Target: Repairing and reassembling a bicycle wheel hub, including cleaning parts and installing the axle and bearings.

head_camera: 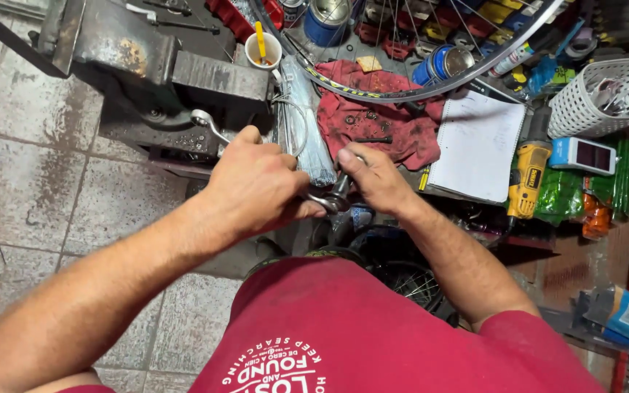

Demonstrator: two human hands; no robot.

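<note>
A blue-and-white flat box [582, 155] lies at three o'clock beside a white mesh basket [606, 98], with green packets [562, 195] below it and blue tins [442, 64] near twelve, past a red rag [380, 120] and a white notepad [478, 145]. Centre frame, the left hand [256, 185] is clenched around a metal wrench [322, 200], its long axis running roughly nine to three. The right hand [373, 178] is pinched shut on a dark part [341, 193] at the wrench's three o'clock end, just below a bicycle rim [431, 91].

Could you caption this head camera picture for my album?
Both hands, left and right, grip a small metal part beside a red rag.
</note>
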